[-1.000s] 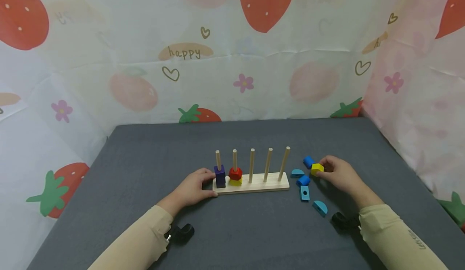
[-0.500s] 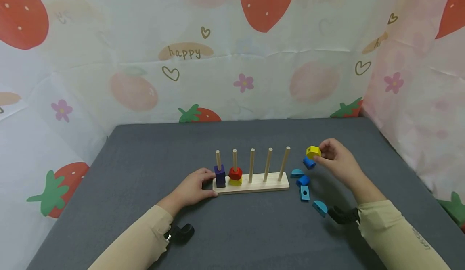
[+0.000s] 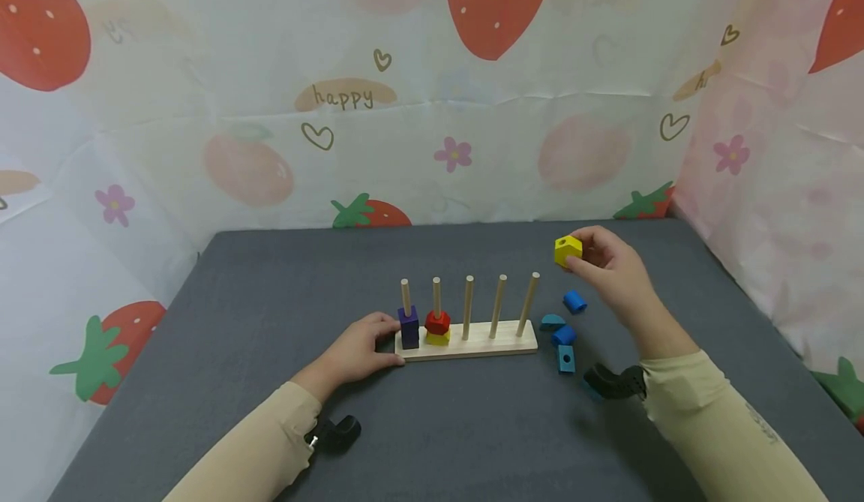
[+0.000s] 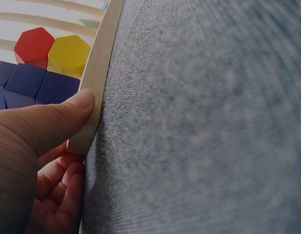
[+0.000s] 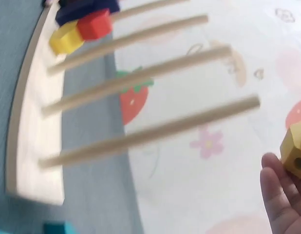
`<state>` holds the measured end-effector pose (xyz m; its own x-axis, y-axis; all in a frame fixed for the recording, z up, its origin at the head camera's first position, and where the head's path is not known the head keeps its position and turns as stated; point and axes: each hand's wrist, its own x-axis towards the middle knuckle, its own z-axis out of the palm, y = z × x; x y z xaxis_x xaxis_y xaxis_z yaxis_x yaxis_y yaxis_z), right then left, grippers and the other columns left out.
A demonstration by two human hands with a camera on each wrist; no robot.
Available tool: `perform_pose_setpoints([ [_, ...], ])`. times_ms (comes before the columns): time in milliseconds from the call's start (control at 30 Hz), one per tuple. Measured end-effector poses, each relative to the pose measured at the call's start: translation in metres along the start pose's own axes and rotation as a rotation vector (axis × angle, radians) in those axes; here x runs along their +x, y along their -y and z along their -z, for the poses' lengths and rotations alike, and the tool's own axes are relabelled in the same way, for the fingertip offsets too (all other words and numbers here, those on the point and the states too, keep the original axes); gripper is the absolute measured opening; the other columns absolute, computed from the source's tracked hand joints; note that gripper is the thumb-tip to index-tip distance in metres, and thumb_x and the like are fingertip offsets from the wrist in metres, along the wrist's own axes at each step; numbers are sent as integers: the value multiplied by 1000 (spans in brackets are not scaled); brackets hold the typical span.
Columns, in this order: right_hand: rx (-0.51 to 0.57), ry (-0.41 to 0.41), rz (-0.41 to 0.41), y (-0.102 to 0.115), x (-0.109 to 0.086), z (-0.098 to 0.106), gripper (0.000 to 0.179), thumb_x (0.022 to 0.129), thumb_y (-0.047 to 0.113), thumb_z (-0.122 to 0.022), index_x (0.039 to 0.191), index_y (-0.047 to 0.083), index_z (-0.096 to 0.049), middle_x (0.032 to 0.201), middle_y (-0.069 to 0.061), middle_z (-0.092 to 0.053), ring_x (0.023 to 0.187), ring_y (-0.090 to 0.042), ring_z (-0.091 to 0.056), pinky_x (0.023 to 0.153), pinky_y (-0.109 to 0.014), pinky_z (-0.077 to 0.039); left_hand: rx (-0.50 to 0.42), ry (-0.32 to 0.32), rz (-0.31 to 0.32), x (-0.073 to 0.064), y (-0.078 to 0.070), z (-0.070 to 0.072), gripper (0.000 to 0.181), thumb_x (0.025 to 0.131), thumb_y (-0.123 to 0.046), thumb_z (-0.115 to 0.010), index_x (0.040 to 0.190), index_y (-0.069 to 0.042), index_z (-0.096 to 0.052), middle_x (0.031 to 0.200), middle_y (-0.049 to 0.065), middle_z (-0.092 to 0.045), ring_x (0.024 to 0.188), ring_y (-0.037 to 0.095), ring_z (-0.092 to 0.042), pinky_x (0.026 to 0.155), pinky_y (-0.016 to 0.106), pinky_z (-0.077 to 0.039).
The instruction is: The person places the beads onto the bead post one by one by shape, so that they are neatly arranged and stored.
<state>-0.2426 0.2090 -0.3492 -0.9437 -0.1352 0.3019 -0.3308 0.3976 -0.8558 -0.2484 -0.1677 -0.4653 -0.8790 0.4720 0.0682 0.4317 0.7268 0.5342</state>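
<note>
My left hand (image 3: 356, 346) grips the left end of a wooden peg board (image 3: 499, 343), its thumb (image 4: 82, 100) against the front edge and its fingers behind the end. Purple blocks (image 3: 409, 329) are stacked on the leftmost peg. Beside them, a red block (image 3: 437, 323) sits on top of a yellow block (image 3: 438, 337) on the second peg. The other three pegs are bare. High to the right of the board, my right hand (image 3: 610, 269) pinches a many-sided yellow bead (image 3: 568, 250) with a hole in it. In the right wrist view this bead (image 5: 294, 151) is partly cut off.
Right of the board lie a blue cylinder (image 3: 574, 302), another blue piece (image 3: 563, 335), a light-blue half-round (image 3: 552, 323) and a light-blue rectangular block (image 3: 566, 359). My right wrist's black mount (image 3: 614, 382) mostly covers another half-round. A strawberry-print cloth (image 3: 418, 149) hangs behind the dark table.
My right hand has lifted the yellow bead from among the loose pieces, carrying it up and to the left, toward the far edge of the table. My left hand has stayed on the board.
</note>
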Motion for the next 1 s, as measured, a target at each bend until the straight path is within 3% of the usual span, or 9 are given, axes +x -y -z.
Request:
perform_pose_setpoints([
  [267,40,5,55,23,9,-17,27,89,9,-58,111,-5,-49,103,-11,-54,85,-13,-54,74,-15,-46,2,0,-10,0,-2,1,52,74,-29,-76,118,-6,-61,106,0,-55,99,16,-53,91,37,-43],
  [533,96,111,60,42,18,-43,33,89,9,-59,120,0,-51,109,-14,-55,89,-20,-55,77,-18,-48,-1,6,-8,0,0,1,52,74,-29,-76,119,-7,-61,107,0,-55,99,15,-53,91,37,-43],
  [1000,106,230,88,61,27,-88,25,86,10,-64,109,6,-56,103,-7,-59,89,-19,-58,79,-27,-50,1,6,-27,0,0,2,52,74,-29,-76,119,-7,-61,105,-1,-55,97,14,-53,90,37,-43],
])
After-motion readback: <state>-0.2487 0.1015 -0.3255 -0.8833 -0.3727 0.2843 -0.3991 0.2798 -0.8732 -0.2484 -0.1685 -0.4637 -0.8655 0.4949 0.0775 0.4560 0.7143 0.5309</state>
